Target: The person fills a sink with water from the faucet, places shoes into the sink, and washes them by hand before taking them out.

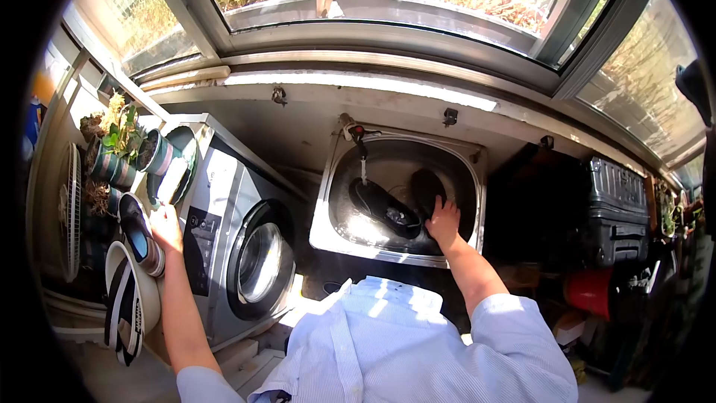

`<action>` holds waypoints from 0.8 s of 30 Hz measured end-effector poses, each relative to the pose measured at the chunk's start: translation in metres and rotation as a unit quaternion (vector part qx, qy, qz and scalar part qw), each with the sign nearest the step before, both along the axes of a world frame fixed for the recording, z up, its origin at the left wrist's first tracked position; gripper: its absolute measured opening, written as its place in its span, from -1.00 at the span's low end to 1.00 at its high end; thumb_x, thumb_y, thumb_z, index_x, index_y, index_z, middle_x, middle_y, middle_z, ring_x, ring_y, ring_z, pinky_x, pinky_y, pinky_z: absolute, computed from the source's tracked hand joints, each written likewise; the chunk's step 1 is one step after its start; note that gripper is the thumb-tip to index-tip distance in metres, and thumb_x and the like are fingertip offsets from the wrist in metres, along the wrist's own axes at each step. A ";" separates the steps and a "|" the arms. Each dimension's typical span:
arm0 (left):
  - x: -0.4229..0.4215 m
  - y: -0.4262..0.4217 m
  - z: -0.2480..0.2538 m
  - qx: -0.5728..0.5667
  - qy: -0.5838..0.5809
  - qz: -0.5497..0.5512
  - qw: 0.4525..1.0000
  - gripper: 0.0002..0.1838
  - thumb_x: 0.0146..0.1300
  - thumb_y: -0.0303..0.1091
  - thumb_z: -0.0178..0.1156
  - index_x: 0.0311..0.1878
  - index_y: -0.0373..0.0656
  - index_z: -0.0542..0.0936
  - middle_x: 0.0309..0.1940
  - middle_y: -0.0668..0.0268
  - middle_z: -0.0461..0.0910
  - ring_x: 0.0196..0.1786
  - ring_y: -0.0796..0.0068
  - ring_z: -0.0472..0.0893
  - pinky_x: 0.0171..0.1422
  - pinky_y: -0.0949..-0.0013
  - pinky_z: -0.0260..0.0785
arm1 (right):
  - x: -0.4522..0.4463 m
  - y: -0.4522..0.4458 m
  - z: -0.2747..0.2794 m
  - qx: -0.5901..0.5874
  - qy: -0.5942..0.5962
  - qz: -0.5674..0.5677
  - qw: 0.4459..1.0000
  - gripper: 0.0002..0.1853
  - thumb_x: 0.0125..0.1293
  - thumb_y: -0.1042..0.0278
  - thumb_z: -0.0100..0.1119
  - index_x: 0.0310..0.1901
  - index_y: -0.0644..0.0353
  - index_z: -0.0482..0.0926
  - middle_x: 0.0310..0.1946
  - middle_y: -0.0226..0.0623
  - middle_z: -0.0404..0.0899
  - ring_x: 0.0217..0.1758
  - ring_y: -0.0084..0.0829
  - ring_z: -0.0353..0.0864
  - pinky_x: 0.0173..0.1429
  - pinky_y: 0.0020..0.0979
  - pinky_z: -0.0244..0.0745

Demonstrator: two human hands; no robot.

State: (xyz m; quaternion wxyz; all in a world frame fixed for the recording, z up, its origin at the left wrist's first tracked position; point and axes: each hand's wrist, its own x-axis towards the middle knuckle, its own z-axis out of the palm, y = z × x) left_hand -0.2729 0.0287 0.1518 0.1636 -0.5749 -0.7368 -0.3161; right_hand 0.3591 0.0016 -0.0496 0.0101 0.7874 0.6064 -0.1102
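In the steel sink (473,179), a dark shoe (426,188) leans toward the far right side. My right hand (445,220) grips its near end, fingers over the edge. Another black shoe (384,207) lies to the left, below the tap (358,134), with water around it. My left hand (167,228) reaches over the washing machine's left side. Its fingertips meet a pale oblong thing (174,179) on a green dish (186,151); glare hides their grip. Just left of that hand stands a dark shoe with a blue insole (136,231).
The front-loading washing machine (216,186) stands left of the sink. A white bowl (149,291) with a black-and-white striped shoe (123,306) is near my left forearm. Potted plants (112,157) crowd the far left. Right are dark suitcases (617,209) and a red bucket (588,291).
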 end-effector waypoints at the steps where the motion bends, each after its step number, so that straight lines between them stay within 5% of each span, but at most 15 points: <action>1: 0.000 0.000 0.000 -0.007 0.005 0.002 1.000 -0.64 0.30 -0.23 0.04 -0.51 -0.34 0.46 -0.68 0.08 0.36 -0.60 0.26 0.32 -0.42 0.20 0.18 | -0.004 0.002 -0.004 0.138 -0.033 0.089 0.986 -0.24 0.06 0.06 0.25 0.30 0.13 0.22 0.11 -0.04 0.34 0.12 -0.02 0.39 0.22 -0.17 0.33; 4: 0.000 -0.002 -0.001 -0.016 0.002 0.008 1.000 -0.63 0.30 -0.22 0.04 -0.52 -0.33 0.46 -0.69 0.09 0.34 -0.60 0.29 0.30 -0.43 0.21 0.17 | -0.034 0.010 0.002 -0.027 0.206 0.188 0.960 -0.42 0.15 0.06 0.13 0.15 0.21 0.39 -0.05 0.01 0.53 0.07 -0.08 0.49 0.19 -0.15 0.34; 7: 0.003 0.000 0.001 -0.014 -0.011 0.007 1.000 -0.63 0.30 -0.21 0.04 -0.52 -0.33 0.45 -0.70 0.11 0.32 -0.61 0.32 0.28 -0.44 0.22 0.17 | -0.056 0.003 -0.020 -0.131 0.071 0.234 0.961 -0.56 0.19 0.09 0.03 0.05 0.13 0.49 -0.10 -0.07 0.60 0.02 -0.13 0.56 0.17 -0.17 0.37; 13: 0.006 0.000 0.001 -0.005 -0.003 0.018 1.000 -0.63 0.30 -0.21 0.04 -0.52 -0.33 0.46 -0.69 0.13 0.33 -0.60 0.33 0.29 -0.42 0.24 0.18 | -0.058 0.003 -0.030 -0.110 0.214 0.142 0.960 -0.68 0.15 0.26 -0.08 -0.14 0.18 0.58 -0.17 -0.05 0.61 -0.09 -0.09 0.60 0.06 -0.18 0.45; 15: 0.010 -0.002 0.004 -0.002 0.002 0.021 1.000 -0.62 0.27 -0.23 0.02 -0.57 -0.35 0.48 -0.65 0.01 0.40 -0.57 0.11 0.40 -0.38 0.12 0.22 | -0.051 0.010 -0.024 -0.060 0.276 0.089 0.955 -0.69 0.15 0.24 -0.08 -0.25 0.25 0.59 -0.24 0.02 0.60 -0.09 -0.06 0.59 0.02 -0.17 0.47; 16: 0.011 -0.003 0.003 -0.005 0.001 0.021 1.000 -0.62 0.27 -0.23 0.02 -0.57 -0.35 0.48 -0.65 0.01 0.40 -0.57 0.11 0.40 -0.38 0.12 0.22 | -0.043 0.013 -0.063 0.076 0.328 0.081 0.938 -0.74 0.08 0.33 -0.09 -0.40 0.29 0.58 -0.46 -0.02 0.61 -0.29 -0.09 0.61 -0.17 -0.18 0.48; 17: 0.012 -0.003 0.003 -0.001 0.001 0.028 1.000 -0.62 0.27 -0.23 0.03 -0.55 -0.34 0.49 -0.66 0.01 0.40 -0.57 0.10 0.40 -0.38 0.12 0.23 | -0.028 0.021 -0.085 0.048 0.376 0.112 0.918 -0.77 0.05 0.36 -0.07 -0.44 0.28 0.57 -0.53 -0.12 0.57 -0.38 -0.18 0.57 -0.24 -0.22 0.45; 19: 0.012 -0.003 0.005 -0.010 -0.007 0.037 0.999 -0.64 0.26 -0.22 0.03 -0.53 -0.33 0.51 -0.67 0.03 0.41 -0.58 0.11 0.41 -0.40 0.13 0.24 | -0.037 0.021 -0.013 -0.104 0.633 -0.144 0.753 -0.87 -0.03 0.44 -0.04 -0.57 0.20 0.52 -0.66 -0.37 0.41 -0.54 -0.42 0.41 -0.40 -0.30 0.34; 22: 0.019 -0.004 0.011 -0.029 -0.031 0.047 0.998 -0.63 0.27 -0.22 0.03 -0.53 -0.34 0.51 -0.67 0.03 0.40 -0.58 0.13 0.41 -0.41 0.14 0.23 | -0.013 0.033 -0.038 -0.264 0.625 -0.230 0.698 -0.86 -0.04 0.44 -0.05 -0.53 0.21 0.54 -0.61 -0.30 0.46 -0.51 -0.41 0.43 -0.37 -0.29 0.35; 24: 0.014 -0.003 0.007 -0.015 -0.012 0.038 0.999 -0.63 0.27 -0.22 0.03 -0.53 -0.34 0.50 -0.67 0.03 0.39 -0.58 0.14 0.40 -0.41 0.14 0.22 | -0.005 0.032 -0.067 -0.237 0.629 -0.217 0.708 -0.83 0.02 0.39 -0.01 -0.42 0.25 0.55 -0.51 -0.23 0.52 -0.39 -0.36 0.53 -0.26 -0.23 0.42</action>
